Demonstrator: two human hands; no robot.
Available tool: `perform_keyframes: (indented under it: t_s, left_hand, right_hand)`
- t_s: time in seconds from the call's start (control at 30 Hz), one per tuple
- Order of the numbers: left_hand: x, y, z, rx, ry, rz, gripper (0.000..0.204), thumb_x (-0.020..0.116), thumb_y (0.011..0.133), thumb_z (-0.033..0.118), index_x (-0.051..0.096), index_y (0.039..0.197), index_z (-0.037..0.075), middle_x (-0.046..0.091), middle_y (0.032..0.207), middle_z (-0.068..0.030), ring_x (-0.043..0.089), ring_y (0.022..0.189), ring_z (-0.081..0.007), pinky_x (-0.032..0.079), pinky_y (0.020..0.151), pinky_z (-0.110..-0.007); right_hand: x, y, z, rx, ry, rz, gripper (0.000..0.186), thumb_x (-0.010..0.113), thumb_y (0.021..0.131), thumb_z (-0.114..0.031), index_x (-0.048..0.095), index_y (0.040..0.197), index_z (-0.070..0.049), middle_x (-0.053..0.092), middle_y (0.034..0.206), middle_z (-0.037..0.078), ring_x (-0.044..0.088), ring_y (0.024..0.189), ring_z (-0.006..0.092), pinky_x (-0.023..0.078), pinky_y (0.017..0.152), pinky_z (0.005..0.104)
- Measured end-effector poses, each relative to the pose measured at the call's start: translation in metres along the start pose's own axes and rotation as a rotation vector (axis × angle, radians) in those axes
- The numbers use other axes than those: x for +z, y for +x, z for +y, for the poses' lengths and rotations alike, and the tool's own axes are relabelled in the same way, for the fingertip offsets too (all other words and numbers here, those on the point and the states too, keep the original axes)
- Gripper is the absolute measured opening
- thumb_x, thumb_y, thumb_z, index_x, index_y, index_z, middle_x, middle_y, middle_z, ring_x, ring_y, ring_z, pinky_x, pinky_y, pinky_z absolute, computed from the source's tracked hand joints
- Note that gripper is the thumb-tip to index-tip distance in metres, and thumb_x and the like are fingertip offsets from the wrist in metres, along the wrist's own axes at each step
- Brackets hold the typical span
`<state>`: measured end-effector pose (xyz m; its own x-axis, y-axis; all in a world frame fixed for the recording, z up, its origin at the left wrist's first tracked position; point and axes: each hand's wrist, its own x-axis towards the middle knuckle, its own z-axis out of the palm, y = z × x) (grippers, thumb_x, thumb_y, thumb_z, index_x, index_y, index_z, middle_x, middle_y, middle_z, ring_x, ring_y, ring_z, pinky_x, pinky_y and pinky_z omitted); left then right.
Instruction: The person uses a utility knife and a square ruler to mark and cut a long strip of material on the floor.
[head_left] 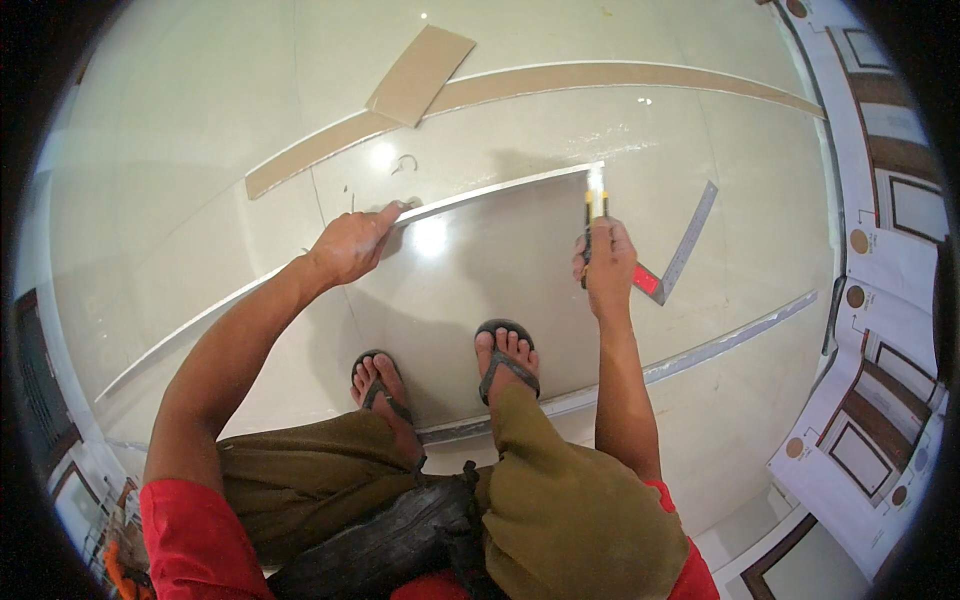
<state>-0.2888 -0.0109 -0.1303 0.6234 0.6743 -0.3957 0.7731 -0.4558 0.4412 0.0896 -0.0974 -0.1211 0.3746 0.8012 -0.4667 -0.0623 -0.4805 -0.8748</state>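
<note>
Where the left hand (358, 240) grips, the strip (490, 193) slants away rightward.

The glossy tile floor (250, 100) is bright, 2 glare spots (430, 236) flanking the white strip (480, 196), soft shadows below; fisheye edges bend.

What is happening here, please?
A person's left hand holds a long white strip; the right hand holds what looks like a yellow-and-black utility knife at the strip's right end. On the tiled floor lie a carpenter's square and, farther away, a brown strip overlapped by a brown rectangular piece.
</note>
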Motion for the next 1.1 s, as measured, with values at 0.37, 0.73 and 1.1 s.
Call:
perform_keyframes:
  t_s: [0.37, 0.73, 1.1]
  left_hand:
    - [-0.003, 0.002, 0.005, -0.02, -0.01, -0.004, 0.032, 0.053, 0.108, 0.014, 0.045, 0.138, 0.007, 0.072, 0.093, -0.0265, 0.069, 0.08, -0.0508, 0.054, 0.072, -0.062]
    - [-0.005, 0.003, 0.002, -0.016, -0.019, -0.018, 0.036, 0.056, 0.101, 0.008, 0.045, 0.135, 0.006, 0.072, 0.097, -0.0256, 0.069, 0.086, -0.0495, 0.055, 0.076, -0.058]
    - [-0.006, 0.001, 0.004, -0.014, -0.039, -0.003, 0.036, 0.055, 0.103, 0.01, 0.045, 0.137, 0.006, 0.072, 0.096, -0.0259, 0.069, 0.087, -0.0498, 0.054, 0.075, -0.059]
  right_hand:
    - [0.005, -0.002, -0.005, -0.012, -0.065, -0.023, 0.029, 0.054, 0.113, -0.029, 0.064, 0.112, -0.002, 0.062, 0.074, 0.003, 0.055, 0.052, 0.0094, 0.043, 0.045, 0.0265]
    - [-0.007, 0.008, -0.004, -0.028, -0.013, 0.035, 0.028, 0.055, 0.113, -0.029, 0.063, 0.112, -0.003, 0.061, 0.074, 0.003, 0.054, 0.052, 0.0094, 0.042, 0.045, 0.0263]
    - [-0.003, 0.003, -0.003, -0.007, -0.007, -0.038, 0.029, 0.052, 0.114, -0.027, 0.062, 0.109, 0.0, 0.06, 0.072, 0.002, 0.051, 0.049, 0.0083, 0.04, 0.042, 0.0271]
